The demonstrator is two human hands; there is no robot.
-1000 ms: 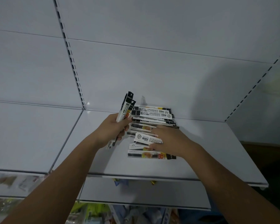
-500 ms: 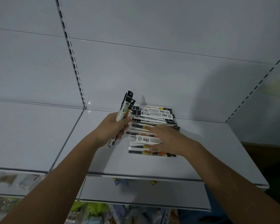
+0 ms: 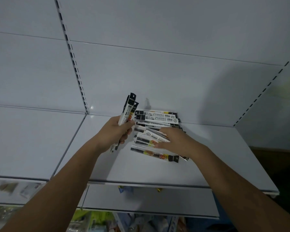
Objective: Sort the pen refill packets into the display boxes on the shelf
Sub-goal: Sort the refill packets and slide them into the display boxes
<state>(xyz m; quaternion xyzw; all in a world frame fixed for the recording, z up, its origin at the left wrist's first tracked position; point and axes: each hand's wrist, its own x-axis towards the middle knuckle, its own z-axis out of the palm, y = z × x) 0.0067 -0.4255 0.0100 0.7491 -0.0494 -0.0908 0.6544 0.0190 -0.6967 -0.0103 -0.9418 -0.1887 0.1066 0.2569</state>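
Observation:
A loose pile of long black-and-white pen refill packets (image 3: 157, 117) lies on the white shelf (image 3: 141, 171) against its back wall. My left hand (image 3: 115, 132) grips a small bundle of packets (image 3: 128, 111) that stands upright, just left of the pile. My right hand (image 3: 172, 139) lies over the middle of the pile, and its thumb and fingers pinch one white packet (image 3: 155, 135). One packet (image 3: 156, 154) with a yellow and red label lies nearest me at the front of the pile. No display boxes are in view.
A slotted upright (image 3: 74, 64) divides the back wall, with another shelf section (image 3: 32, 139) to the left. A lower shelf (image 3: 141, 201) shows below, with blurred goods under it. The side wall (image 3: 274, 106) closes the right end.
My right hand has shifted slightly and lifted one white packet off the pile. The pile's front packets have slid a little. My left hand has kept its bundle still.

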